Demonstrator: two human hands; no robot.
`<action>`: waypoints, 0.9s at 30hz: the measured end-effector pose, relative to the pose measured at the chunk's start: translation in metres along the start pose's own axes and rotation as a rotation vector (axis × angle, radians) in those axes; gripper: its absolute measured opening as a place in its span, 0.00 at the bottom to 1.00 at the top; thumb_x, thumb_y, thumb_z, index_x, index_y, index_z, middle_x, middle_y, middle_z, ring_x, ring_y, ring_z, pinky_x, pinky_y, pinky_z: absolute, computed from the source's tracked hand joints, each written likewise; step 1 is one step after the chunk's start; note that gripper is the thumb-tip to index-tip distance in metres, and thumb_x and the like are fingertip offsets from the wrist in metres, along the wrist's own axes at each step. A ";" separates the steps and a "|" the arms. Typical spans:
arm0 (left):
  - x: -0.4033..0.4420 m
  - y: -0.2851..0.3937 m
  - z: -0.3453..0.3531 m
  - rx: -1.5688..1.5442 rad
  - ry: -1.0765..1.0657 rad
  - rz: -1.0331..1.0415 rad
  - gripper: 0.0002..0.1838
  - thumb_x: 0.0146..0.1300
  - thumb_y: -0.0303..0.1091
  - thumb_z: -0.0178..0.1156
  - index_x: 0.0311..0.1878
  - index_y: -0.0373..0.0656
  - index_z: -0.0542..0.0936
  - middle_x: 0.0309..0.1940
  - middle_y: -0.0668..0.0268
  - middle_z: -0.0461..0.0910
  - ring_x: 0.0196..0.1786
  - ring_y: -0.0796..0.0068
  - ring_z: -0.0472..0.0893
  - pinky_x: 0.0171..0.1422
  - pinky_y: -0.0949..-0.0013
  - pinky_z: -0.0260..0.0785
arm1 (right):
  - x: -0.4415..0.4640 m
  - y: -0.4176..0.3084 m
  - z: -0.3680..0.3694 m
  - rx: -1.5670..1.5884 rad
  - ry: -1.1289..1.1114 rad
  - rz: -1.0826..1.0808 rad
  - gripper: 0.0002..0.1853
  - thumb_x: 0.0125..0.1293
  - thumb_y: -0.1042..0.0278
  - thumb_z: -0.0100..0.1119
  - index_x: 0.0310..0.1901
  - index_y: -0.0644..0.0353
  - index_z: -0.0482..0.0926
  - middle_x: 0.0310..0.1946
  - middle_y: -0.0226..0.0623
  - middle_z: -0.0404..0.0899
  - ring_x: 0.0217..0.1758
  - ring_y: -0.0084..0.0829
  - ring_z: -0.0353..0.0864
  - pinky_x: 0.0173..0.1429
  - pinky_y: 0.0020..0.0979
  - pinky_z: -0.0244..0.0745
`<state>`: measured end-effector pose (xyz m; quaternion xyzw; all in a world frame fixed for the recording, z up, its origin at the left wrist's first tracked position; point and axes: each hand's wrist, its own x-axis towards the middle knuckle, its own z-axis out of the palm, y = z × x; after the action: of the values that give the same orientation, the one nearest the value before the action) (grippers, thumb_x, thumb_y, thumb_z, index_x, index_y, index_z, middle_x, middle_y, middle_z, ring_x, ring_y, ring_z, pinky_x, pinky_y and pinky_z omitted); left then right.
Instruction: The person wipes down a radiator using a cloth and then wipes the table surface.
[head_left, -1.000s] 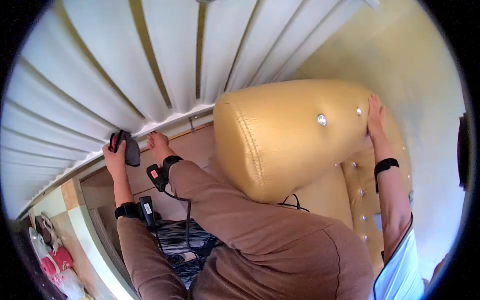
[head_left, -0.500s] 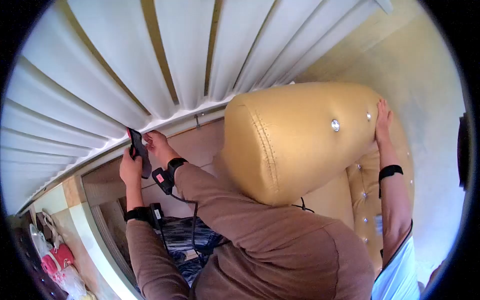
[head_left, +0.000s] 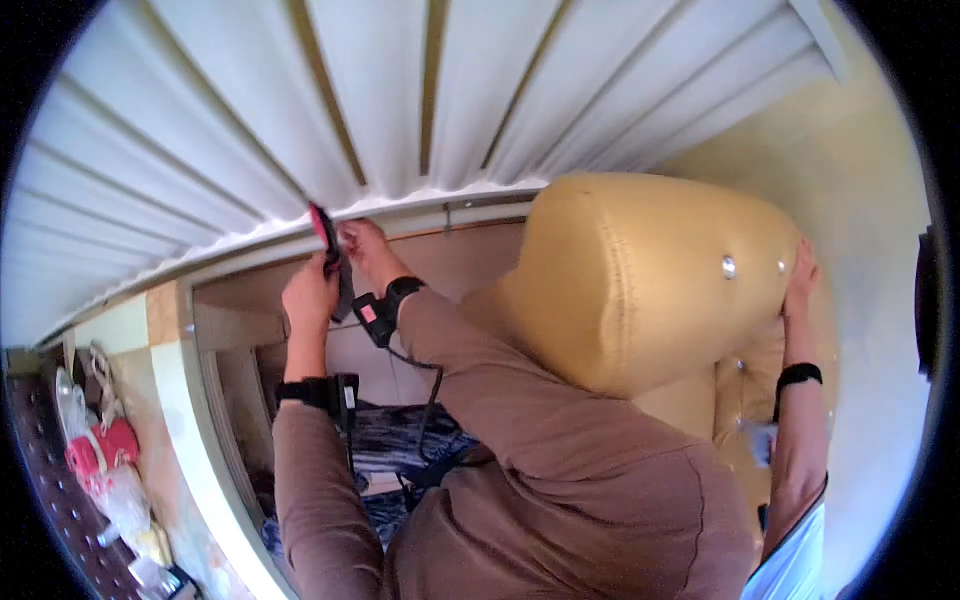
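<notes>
My left hand [head_left: 309,292] is closed around a dark grey and black item with a pink edge [head_left: 332,248], which stands up against the lower edge of the white ribbed panel [head_left: 385,120]. Just right of it is my right hand [head_left: 366,248], its fingers curled together near the item; what they hold, if anything, cannot be made out. Below my hands lies a pale surface inside a frame. To the right stands a large gold padded cushion [head_left: 660,280] with shiny buttons.
Another person's hand [head_left: 801,275] rests on the cushion's right end. Gold tufted upholstery [head_left: 735,400] is under it. A black cable [head_left: 432,400] hangs by my right sleeve. A red bundle [head_left: 103,447] and plastic bags lie at the lower left, beside a white frame [head_left: 190,420].
Both my hands, with the dark item, have shifted right and up in view along the panel's edge. The cushion and the other person's hand also appear further right.
</notes>
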<state>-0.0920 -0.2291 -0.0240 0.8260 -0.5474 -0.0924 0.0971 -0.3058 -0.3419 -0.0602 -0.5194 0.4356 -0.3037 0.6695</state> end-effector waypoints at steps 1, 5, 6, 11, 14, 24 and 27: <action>0.005 0.002 -0.018 -0.010 0.030 -0.048 0.13 0.57 0.43 0.54 0.42 0.49 0.74 0.31 0.53 0.79 0.36 0.48 0.79 0.40 0.49 0.70 | 0.023 0.017 0.050 0.218 -0.090 0.106 0.15 0.64 0.65 0.43 0.53 0.53 0.64 0.48 0.32 0.62 0.50 0.25 0.59 0.48 0.33 0.50; 0.019 0.015 -0.055 -0.026 0.218 -0.094 0.11 0.58 0.41 0.53 0.42 0.49 0.75 0.32 0.55 0.79 0.35 0.50 0.79 0.37 0.51 0.70 | 0.070 0.055 0.114 0.632 0.004 0.333 0.13 0.61 0.64 0.50 0.47 0.53 0.70 0.40 0.30 0.69 0.41 0.24 0.67 0.39 0.29 0.59; 0.017 0.013 -0.047 -0.007 0.195 -0.082 0.10 0.59 0.38 0.51 0.42 0.49 0.76 0.34 0.57 0.80 0.36 0.51 0.79 0.37 0.52 0.71 | 0.078 0.058 0.116 0.657 0.044 0.348 0.12 0.61 0.64 0.52 0.46 0.53 0.71 0.38 0.30 0.71 0.39 0.23 0.69 0.36 0.28 0.62; -0.012 0.006 0.007 -0.026 0.073 -0.004 0.10 0.58 0.36 0.50 0.41 0.50 0.77 0.29 0.56 0.80 0.35 0.52 0.80 0.38 0.53 0.72 | 0.102 0.071 0.113 0.714 0.042 0.255 0.09 0.59 0.63 0.59 0.39 0.53 0.76 0.30 0.26 0.75 0.30 0.19 0.73 0.27 0.24 0.69; -0.010 0.010 -0.021 -0.027 0.078 -0.019 0.09 0.57 0.37 0.52 0.39 0.49 0.77 0.27 0.54 0.79 0.34 0.52 0.79 0.38 0.53 0.71 | 0.093 0.064 0.119 0.646 0.053 0.318 0.10 0.60 0.60 0.59 0.40 0.52 0.76 0.33 0.25 0.77 0.33 0.19 0.72 0.27 0.22 0.68; -0.046 0.012 -0.012 -0.165 0.101 -0.099 0.14 0.54 0.36 0.53 0.45 0.51 0.78 0.31 0.54 0.80 0.35 0.52 0.79 0.39 0.52 0.71 | 0.067 0.062 0.134 0.802 -0.305 0.270 0.20 0.65 0.48 0.49 0.45 0.56 0.76 0.38 0.30 0.79 0.38 0.25 0.77 0.36 0.34 0.74; -0.077 0.011 -0.007 -0.257 0.083 -0.124 0.17 0.53 0.38 0.58 0.48 0.54 0.78 0.35 0.57 0.80 0.38 0.51 0.78 0.42 0.55 0.70 | 0.011 0.016 0.137 0.918 -0.314 0.332 0.26 0.66 0.42 0.43 0.50 0.58 0.72 0.46 0.35 0.77 0.44 0.28 0.77 0.41 0.35 0.75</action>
<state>-0.1293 -0.1616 -0.0113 0.8421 -0.4746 -0.1334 0.2189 -0.1785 -0.2882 -0.0671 -0.1351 0.2279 -0.2716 0.9252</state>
